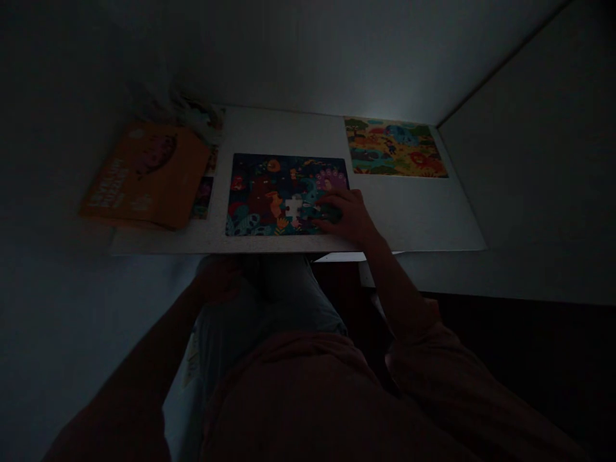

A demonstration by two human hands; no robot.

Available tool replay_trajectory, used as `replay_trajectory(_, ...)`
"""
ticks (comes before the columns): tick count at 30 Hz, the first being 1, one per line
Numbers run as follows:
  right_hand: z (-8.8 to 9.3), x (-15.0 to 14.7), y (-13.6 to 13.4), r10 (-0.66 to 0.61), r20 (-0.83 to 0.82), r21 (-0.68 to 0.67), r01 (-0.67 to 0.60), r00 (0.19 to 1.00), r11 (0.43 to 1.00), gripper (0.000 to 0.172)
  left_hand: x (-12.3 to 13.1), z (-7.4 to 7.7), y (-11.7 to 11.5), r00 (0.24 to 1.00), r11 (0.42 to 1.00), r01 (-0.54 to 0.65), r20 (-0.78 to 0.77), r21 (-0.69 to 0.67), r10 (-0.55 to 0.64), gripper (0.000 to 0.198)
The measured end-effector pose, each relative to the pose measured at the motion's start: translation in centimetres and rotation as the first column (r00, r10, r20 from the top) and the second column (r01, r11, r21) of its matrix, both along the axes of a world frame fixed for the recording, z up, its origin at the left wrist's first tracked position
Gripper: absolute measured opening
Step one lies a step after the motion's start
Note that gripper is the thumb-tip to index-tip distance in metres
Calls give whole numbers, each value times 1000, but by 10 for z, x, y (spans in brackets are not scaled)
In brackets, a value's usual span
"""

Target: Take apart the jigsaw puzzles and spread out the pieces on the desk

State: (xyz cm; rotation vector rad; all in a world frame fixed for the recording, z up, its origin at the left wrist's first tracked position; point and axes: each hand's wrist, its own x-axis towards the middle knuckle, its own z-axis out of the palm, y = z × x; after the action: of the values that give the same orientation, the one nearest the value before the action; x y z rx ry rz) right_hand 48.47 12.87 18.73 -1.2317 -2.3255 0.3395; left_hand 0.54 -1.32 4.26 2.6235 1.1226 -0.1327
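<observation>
The scene is very dark. A colourful jigsaw puzzle (269, 192) lies on a white table (423, 218), nearly whole, with one white piece-shaped gap (293, 208) near its lower middle. My right hand (347, 215) rests on the puzzle's lower right part, fingers curled over what looks like a dark puzzle piece (328, 213) just right of the gap. My left hand (219, 279) sits below the table edge on my lap, in shadow; its fingers do not show clearly.
An orange puzzle box (144, 174) lies at the table's left, with loose pieces (202, 125) behind it. A second, finished animal puzzle (394, 147) lies at the back right. White walls close in on both sides and behind.
</observation>
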Motion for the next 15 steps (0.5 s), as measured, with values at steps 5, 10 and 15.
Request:
replay_trajectory(5, -4, 2, 1, -8, 1, -23, 8, 1000, 1000, 44, -2, 1, 1, 1000, 999, 25, 6, -33, -25, 49)
replay_trajectory(10, -7, -2, -8, -82, 25, -4, 83, 996, 997, 56, -5, -5, 2, 999, 999, 40, 23, -23, -40, 46)
replay_trajectory(15, 2, 3, -17, 58, 42, -79, -55, 997, 995, 51, -3, -8, 2, 998, 1000, 23, 52, -6, -22, 46)
